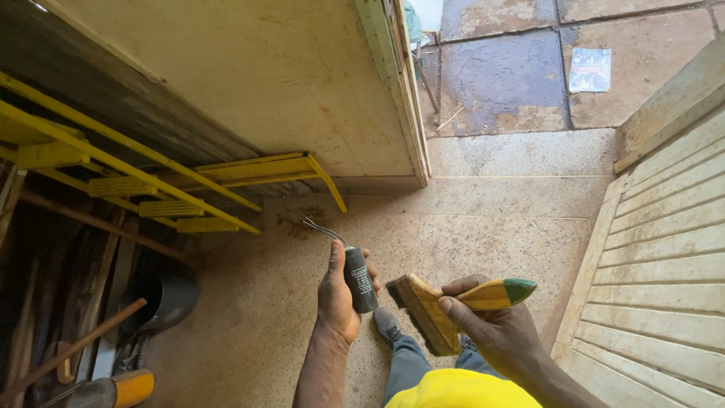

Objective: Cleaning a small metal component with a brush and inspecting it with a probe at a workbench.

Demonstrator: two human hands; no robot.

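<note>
My left hand [338,298] grips a small dark cylinder [360,279] with a pale label, a capacitor-like part, held upright; a grey wire [323,230] curves up out of its top. My right hand [495,325] holds a wooden brush [432,311] by its yellow handle with a green tip [519,289]. The brush's dark bristles point left, a few centimetres from the cylinder. Both hands hover above the speckled concrete floor [468,242], over my grey shoe [387,323].
A yellow metal frame [226,175] leans at the left under a cream wall panel [287,75]. Wooden handles, a dark pot [168,301] and tools lie at lower left. A slatted wooden door [664,257] stands open at right. Wet paving [502,79] lies outside.
</note>
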